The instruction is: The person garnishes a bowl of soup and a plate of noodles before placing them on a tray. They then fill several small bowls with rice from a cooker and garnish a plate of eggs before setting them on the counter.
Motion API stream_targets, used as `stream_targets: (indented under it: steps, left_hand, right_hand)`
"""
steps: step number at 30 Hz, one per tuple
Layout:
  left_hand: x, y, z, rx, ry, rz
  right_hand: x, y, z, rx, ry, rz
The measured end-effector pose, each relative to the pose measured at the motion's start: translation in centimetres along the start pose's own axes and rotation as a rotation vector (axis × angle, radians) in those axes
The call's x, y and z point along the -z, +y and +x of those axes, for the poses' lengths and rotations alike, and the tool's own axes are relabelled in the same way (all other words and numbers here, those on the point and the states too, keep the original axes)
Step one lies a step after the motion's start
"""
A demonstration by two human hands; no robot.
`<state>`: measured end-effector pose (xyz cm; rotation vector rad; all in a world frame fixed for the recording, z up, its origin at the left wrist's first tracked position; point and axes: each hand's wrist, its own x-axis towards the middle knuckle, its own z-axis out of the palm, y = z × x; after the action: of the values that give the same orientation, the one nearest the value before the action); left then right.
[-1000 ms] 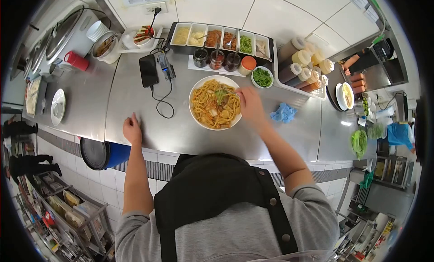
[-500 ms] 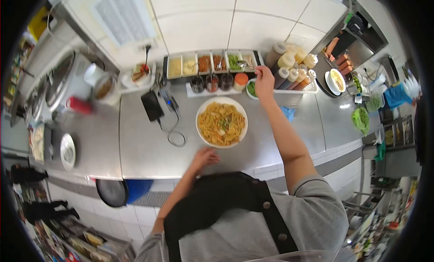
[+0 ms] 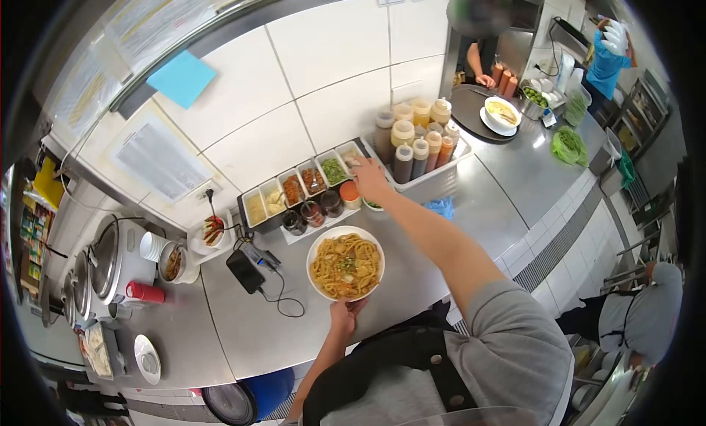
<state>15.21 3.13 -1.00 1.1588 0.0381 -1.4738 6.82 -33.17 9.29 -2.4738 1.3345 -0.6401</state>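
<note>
A white bowl (image 3: pixel 312 285) of thick noodles (image 3: pixel 342 264) with chopped green garnish stands on the steel counter. At its near rim, my left hand (image 3: pixel 347 315) grips the edge, its fingers partly under the bowl. My right hand (image 3: pixel 370 178) reaches to the right end of a row of topping containers (image 3: pixel 318 161). Its bent fingers dip over the end compartment (image 3: pixel 350 155); what they hold, if anything, is hidden. Beside that compartment is one with chopped green onion (image 3: pixel 333 170). An orange-lidded jar (image 3: pixel 351 196) sits just below my right wrist.
Squeeze bottles (image 3: pixel 412 143) fill a white basket right of the containers. A black device (image 3: pixel 245 271) with a cable lies left of the bowl. A blue cloth (image 3: pixel 440 207) lies at right. Another person's hand (image 3: pixel 485 80) rests by a round tray (image 3: pixel 471 106) at the hatch.
My left hand has moved from beside the bowl onto its near rim. My right hand has lowered to the end compartment; the spoon it held is out of sight. The view has turned.
</note>
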Motion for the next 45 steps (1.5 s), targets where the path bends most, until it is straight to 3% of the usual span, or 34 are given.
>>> stream_targets:
  steps: [2,6,10,15,20,30,38,45]
  left_hand:
    - [-0.6,-0.4,0.1,-0.059,0.052,-0.009]
    - [-1.4,-1.9,-1.0,-0.143,0.079,0.006]
    - [-5.5,-4.8,-3.6,-0.118,0.084,0.178]
    - [-19.0,-10.1,-4.5,-0.004,0.115,0.155]
    - [-31.4,-15.1,-0.4,0.071,0.014,0.153]
    - [-50.0,-20.3,13.7,0.071,-0.334,0.294]
    - [-60.8,-16.9,20.9,-0.032,-0.364,0.233]
    - [-65.6,-14.0,25.6,-0.098,-0.318,0.15]
  right_hand:
    - [3.4,2.2,-4.1,0.197,0.06,0.155]
    - [10.5,10.1,-11.9,0.307,0.083,0.209]
    - [16.7,23.2,-17.5,0.171,0.168,0.17]
    - [21.0,41.6,-24.7,-0.073,0.184,0.117]
    - [23.4,51.5,-30.1,-0.275,0.201,0.113]
    - [24.1,58.6,-31.2,-0.373,0.232,0.006]
    - [25.2,57.8,-30.4,-0.364,0.197,-0.081]
    - [25.7,57.4,-29.8,-0.381,0.192,-0.038]
